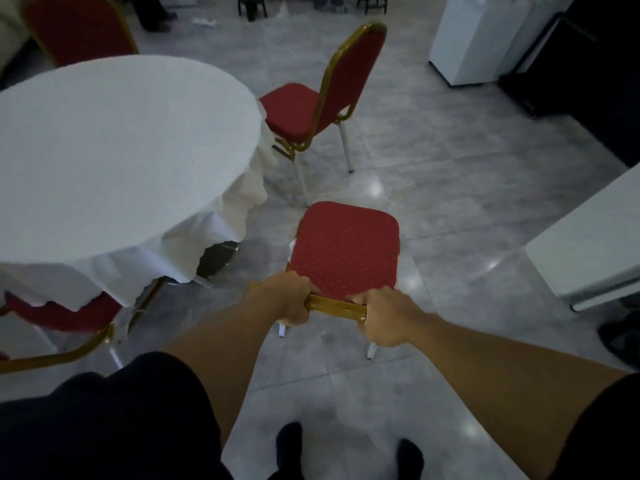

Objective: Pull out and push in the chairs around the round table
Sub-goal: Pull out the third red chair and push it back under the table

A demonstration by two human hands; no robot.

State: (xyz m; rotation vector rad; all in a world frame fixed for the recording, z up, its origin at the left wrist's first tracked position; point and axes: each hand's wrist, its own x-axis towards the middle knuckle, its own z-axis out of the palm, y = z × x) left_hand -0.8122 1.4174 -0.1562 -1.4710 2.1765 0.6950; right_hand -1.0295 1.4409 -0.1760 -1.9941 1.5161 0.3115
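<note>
A round table (114, 150) under a white cloth fills the left of the view. Right below me stands a red-cushioned chair (346, 247) with a gold frame, apart from the table's right edge. My left hand (291, 299) and my right hand (384, 317) both grip the gold top rail of its backrest. A second red chair (304, 109) stands at the table's far right, its seat edge under the cloth. A third chair (65, 317) sits tucked under the table at the lower left. A fourth chair's back (79, 26) shows behind the table.
Grey tiled floor (450, 202) spreads to the right. A white cabinet (478, 36) stands at the back right, a white table corner (588, 244) at the right edge. Dark furniture lines the far right. People's legs and stools show at the top.
</note>
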